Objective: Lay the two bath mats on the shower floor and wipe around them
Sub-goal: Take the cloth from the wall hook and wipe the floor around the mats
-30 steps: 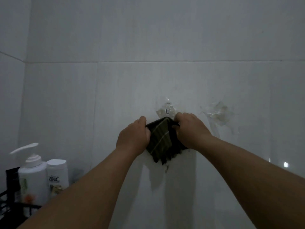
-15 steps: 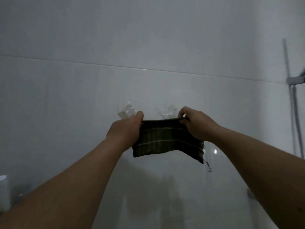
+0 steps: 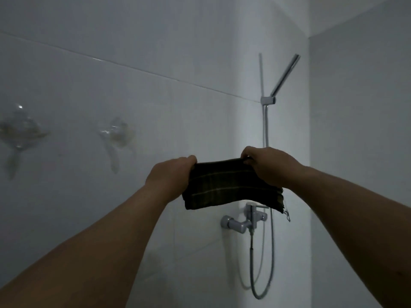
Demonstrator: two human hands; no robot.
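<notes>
1. Dark green cloth (image 3: pixel 226 185) with thin pale stripes hangs stretched between two raised hands, out in front of the white tiled wall (image 3: pixel 155 118).
2. At 9 o'clock of the cloth, the left hand (image 3: pixel 170 174) grips its upper corner, fingers curled over the edge.
3. At 3 o'clock, the right hand (image 3: pixel 270 166) pinches the other upper corner, knuckles toward me.
4. A loose thread dangles from the cloth's lower corner at 4 o'clock.
5. Just below the cloth, at 6 o'clock, a chrome mixer tap (image 3: pixel 243 221) sticks out of the wall, its top partly hidden by the cloth.
6. A hose (image 3: pixel 270 252) loops down from it; the rail and shower head (image 3: pixel 284 74) stand at 1 o'clock.
7. Two clear suction hooks (image 3: pixel 116 134) sit on the tiles at 9 o'clock, well apart from the hands.
8. Neither bath mat nor the shower floor shows from this angle.
</notes>
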